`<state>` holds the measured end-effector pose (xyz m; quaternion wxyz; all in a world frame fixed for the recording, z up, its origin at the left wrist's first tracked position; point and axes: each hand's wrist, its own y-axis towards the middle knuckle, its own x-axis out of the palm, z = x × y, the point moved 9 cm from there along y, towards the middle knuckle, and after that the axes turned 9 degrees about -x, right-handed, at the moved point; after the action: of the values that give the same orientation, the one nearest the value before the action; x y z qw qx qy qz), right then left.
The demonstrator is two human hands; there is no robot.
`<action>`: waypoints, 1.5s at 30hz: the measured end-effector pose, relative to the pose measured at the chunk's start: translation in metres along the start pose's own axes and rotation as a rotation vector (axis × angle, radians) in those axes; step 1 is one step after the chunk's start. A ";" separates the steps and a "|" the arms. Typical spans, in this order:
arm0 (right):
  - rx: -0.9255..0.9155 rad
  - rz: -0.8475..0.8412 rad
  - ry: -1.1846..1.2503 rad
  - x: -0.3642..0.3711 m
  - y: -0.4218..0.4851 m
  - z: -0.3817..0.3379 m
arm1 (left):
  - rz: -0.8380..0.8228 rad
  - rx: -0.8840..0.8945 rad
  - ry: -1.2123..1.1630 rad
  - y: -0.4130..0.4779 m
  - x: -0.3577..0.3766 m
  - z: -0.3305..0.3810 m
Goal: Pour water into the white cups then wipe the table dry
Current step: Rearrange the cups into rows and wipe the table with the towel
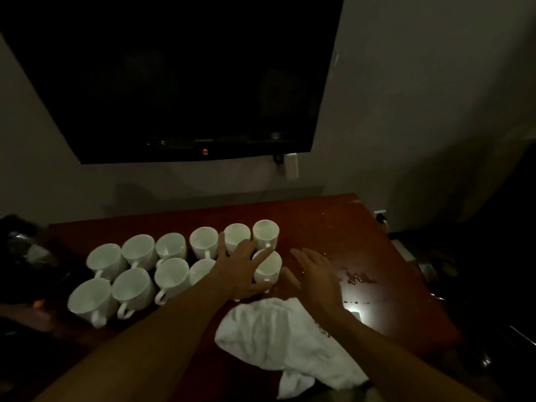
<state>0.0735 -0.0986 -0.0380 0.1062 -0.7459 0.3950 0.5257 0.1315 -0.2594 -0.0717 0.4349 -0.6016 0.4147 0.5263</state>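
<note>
Left hand [240, 268] was spread, fingers straight, over the right end of two rows of white ceramic cups [171, 274]. Right hand [316, 277] was flat and released, holding nothing. The crumpled white cloth towel [278, 335] lay under the wrists on the reddish-brown wooden tabletop [319, 219], with a spilled water puddle [356, 278] glistening just right (cup levels were too dim to read). The sound move, to my eye, was nudging the cups aside gently, then pressing the towel through the puddle.

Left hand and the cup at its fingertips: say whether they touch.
Cannot tell. In the head view the left hand overlaps the cup, but dim light hides any gap.
</note>
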 end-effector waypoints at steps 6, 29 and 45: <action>0.098 -0.080 -0.051 0.007 -0.035 0.056 | 0.006 0.015 0.030 0.012 0.014 0.049; 0.266 -0.171 -0.059 0.113 -0.137 0.118 | -0.071 0.086 -0.105 -0.046 0.155 0.131; 0.195 0.034 -0.070 0.089 -0.110 0.202 | 0.188 -0.053 -0.406 0.008 0.141 0.184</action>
<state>0.0213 0.0483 -0.2295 0.1832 -0.7064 0.4531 0.5120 0.0883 -0.0910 -0.2247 0.4428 -0.4532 0.3589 0.6854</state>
